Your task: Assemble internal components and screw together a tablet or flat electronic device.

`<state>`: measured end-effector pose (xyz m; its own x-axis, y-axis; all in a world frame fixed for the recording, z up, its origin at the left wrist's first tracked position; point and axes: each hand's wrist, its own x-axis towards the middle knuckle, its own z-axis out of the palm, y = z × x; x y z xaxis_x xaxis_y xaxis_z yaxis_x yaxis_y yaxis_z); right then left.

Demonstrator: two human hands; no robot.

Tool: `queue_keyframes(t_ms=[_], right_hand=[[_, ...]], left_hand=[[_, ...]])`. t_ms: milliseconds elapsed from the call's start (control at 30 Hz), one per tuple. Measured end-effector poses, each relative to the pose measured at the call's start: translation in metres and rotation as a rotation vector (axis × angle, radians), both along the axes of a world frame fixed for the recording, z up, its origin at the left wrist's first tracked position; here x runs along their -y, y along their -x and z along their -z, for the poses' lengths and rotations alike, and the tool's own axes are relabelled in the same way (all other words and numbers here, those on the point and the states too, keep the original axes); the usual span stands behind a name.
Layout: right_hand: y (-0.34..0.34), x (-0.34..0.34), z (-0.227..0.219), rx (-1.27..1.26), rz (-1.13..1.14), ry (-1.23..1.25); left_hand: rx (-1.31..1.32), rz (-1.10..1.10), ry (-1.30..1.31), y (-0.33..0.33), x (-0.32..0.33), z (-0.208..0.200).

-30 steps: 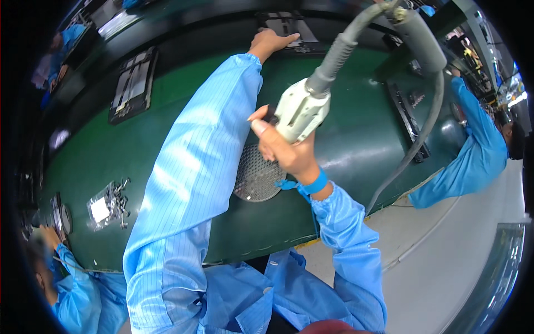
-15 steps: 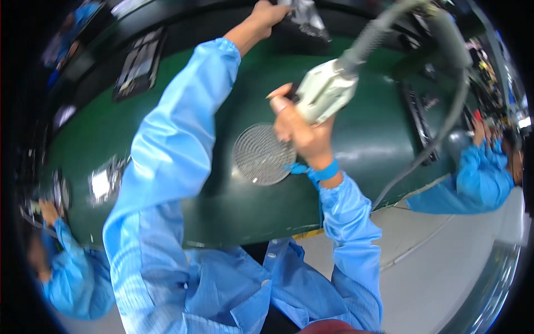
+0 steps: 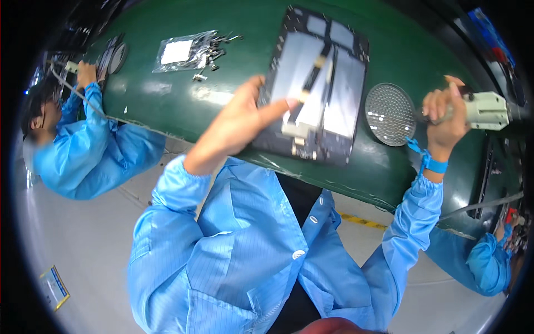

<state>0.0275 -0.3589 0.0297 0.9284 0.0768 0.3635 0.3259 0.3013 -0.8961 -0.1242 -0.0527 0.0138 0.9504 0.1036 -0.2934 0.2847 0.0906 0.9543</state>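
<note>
My left hand [image 3: 236,119] grips the left side of an opened tablet [image 3: 345,131], its thumb lying over the inner face. The tablet is a dark-framed slab with silvery panels and dark strips down the middle; it lies on or just above the green table in front of me. In my right hand [image 3: 448,119] is a pale electric screwdriver [image 3: 486,110], held off to the right, its tip blurred. A blue band circles that wrist. Close to the right hand, between it and the tablet, sits a round grey dish [image 3: 390,114] with a dotted surface.
A clear bag [image 3: 186,51] with a white label and small dark parts lies at the far left on the green table [image 3: 167,106]. One co-worker [image 3: 83,139] sits at the left, another [image 3: 489,261] at the right. A grey cable [image 3: 484,205] runs along the right.
My left hand has come back from the far side, and the tablet is now in front of me. The screwdriver has swung right. The view has turned and shifted.
</note>
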Motion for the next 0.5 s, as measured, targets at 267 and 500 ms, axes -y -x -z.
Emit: queue_keyframes(t_ms=[267,500], right_hand=[[0.001,0.012,-0.001,-0.037,0.013,0.035],[0.000,0.007,-0.001,-0.024,-0.008,0.046]], left_hand=[[0.183,-0.019,-1.096,0.035,-0.035,0.000],[0.247,-0.365,-1.157,0.023,-0.142,0.017]])
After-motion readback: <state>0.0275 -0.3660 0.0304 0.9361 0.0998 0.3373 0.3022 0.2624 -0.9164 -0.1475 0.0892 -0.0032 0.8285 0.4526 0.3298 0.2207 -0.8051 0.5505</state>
